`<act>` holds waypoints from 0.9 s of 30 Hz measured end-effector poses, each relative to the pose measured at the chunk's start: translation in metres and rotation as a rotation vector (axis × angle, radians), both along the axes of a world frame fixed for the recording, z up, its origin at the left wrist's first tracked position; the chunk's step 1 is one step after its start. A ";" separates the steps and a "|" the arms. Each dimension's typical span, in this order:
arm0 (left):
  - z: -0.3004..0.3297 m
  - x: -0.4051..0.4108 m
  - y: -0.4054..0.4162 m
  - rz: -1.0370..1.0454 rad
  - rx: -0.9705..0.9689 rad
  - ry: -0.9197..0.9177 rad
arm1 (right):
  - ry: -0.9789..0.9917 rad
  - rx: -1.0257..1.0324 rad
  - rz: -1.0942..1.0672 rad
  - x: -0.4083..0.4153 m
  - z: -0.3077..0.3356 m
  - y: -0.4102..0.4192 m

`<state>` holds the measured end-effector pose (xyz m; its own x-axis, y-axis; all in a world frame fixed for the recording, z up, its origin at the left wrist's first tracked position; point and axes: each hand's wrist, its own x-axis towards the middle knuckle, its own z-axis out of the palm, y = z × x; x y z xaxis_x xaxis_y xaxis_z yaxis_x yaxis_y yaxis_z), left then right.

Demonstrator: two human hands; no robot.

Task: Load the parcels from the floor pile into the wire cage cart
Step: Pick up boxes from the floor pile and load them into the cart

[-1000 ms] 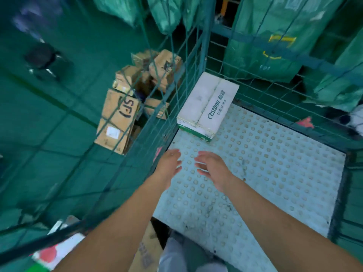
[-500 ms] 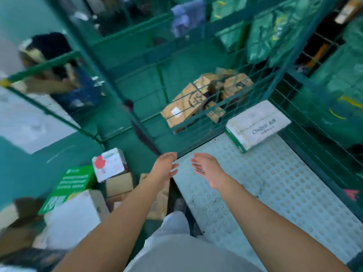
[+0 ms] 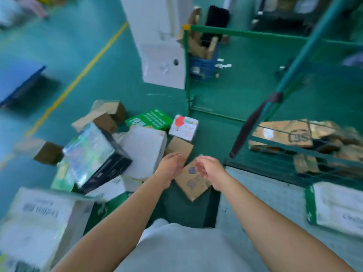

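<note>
Your view has swung left, off the wire cage cart [image 3: 294, 169] and onto the floor pile [image 3: 121, 154], which now fills the left and middle of the frame; a second ago you were looking down onto the cart's studded floor. That floor now sits at your lower right, with the white-and-green carton [image 3: 337, 209] already lying on it, so one parcel looks loaded and you seem to be turning for the next.

The pile is well stocked: a big white box [image 3: 143, 150] at its centre, a dark box with a shiny face [image 3: 94, 156] leaning beside it, a green box [image 3: 149, 119] behind. A flat brown parcel [image 3: 194, 179] lies on the floor directly below your hands, nearest to reach.

Your left hand [image 3: 170, 165] and right hand [image 3: 210, 169] have stayed side by side ahead of you, fingers loosely curled, holding nothing and touching no parcel.
</note>
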<state>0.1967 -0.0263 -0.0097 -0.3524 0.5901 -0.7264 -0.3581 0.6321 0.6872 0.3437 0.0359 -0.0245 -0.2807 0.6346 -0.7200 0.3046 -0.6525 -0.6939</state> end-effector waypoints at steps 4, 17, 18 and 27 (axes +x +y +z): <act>0.004 -0.075 -0.069 0.240 -0.007 -0.018 | -0.011 0.000 0.185 -0.094 0.004 -0.035; -0.026 -0.239 -0.267 0.819 0.019 -0.101 | -0.063 -0.030 0.795 -0.328 -0.004 -0.176; -0.029 -0.243 -0.274 0.844 0.019 -0.100 | -0.072 -0.027 0.819 -0.335 -0.005 -0.181; -0.067 -0.260 -0.367 1.202 -0.095 -0.187 | -0.202 -0.029 1.153 -0.403 -0.034 -0.245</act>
<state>-0.0630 -0.3933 -0.0771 -0.5228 -0.0985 -0.8468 -0.8376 -0.1252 0.5317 -0.0597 -0.2088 -0.0586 -0.5580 0.0614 -0.8275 0.8295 0.0673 -0.5544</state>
